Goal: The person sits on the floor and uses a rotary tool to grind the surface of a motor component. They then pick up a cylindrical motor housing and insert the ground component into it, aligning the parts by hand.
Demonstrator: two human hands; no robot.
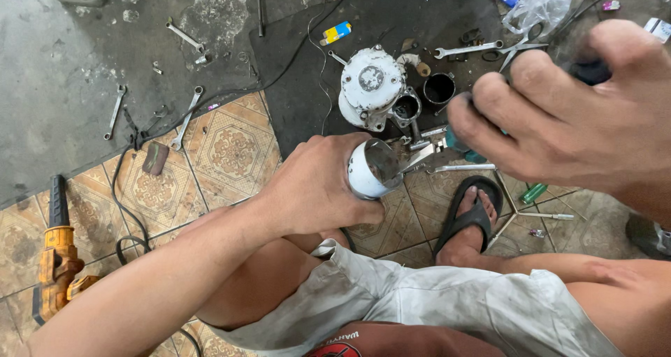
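- The left hand (314, 189) is gripping a metal cylinder (370, 169).
- The right hand (566, 119) is pinching a dark tool (458, 141) toward it.
- The white engine cover (370, 84) is lying far on the floor, dismantled; reassembly looks pending.

Landmark: white engine cover (370, 84) on the black mat (293, 63).
Wrenches: five, three left of the cover (185, 35) (115, 111) (187, 116), one right of it (467, 49), one below it (461, 167).
Drills: one yellow (56, 259), far lower left.
Black rings: one (439, 88), just right.
Sandals: one (470, 213), lower right.
Plastic bags: one (542, 4), upper right.
Hands: two (318, 186) (566, 123).
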